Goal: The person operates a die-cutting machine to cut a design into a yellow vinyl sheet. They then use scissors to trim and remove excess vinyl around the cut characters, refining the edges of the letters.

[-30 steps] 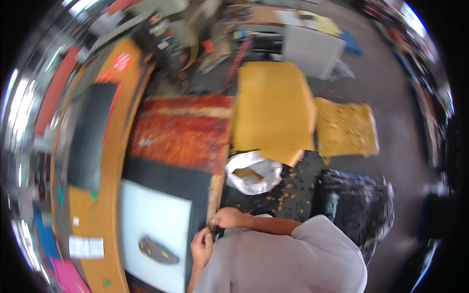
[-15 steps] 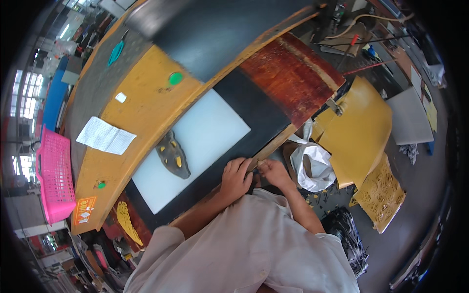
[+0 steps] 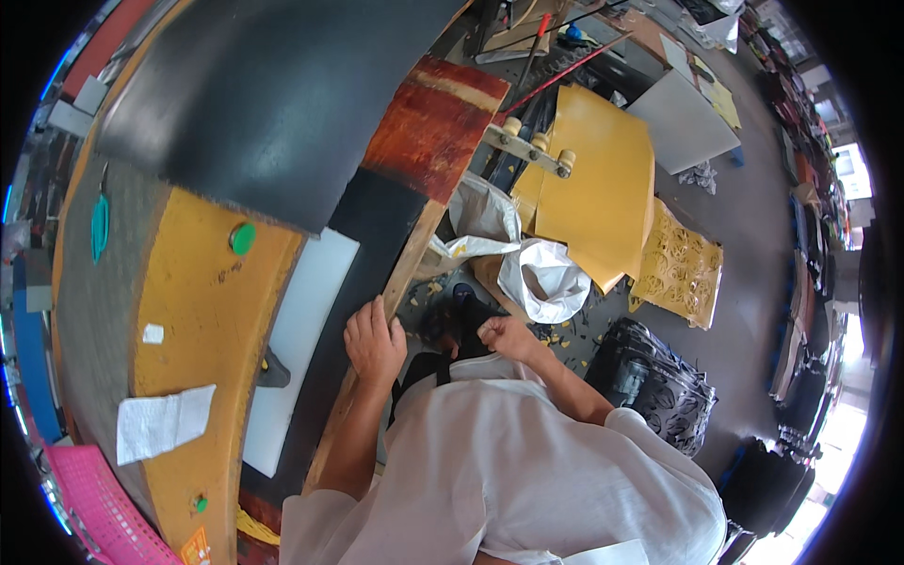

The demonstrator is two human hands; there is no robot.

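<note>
My left hand lies on the edge of the black work surface, fingers stretched out and together, holding nothing. To its left is a white board. The end of a dark, flat shaped piece rests on that board; the yellow machine beam hides the rest of it. My right hand hovers off the table in front of my body, fingers curled closed. What it holds, if anything, is hidden.
White sacks stand on the floor beyond my right hand, beside large yellow sheets and a cut-out yellow sheet. A black bundle lies to the right. A black sheet covers part of the machine top.
My view has turned to the right. My right hand has left the wooden table edge and moved away from my left hand. The dark piece has become mostly hidden behind the beam.
</note>
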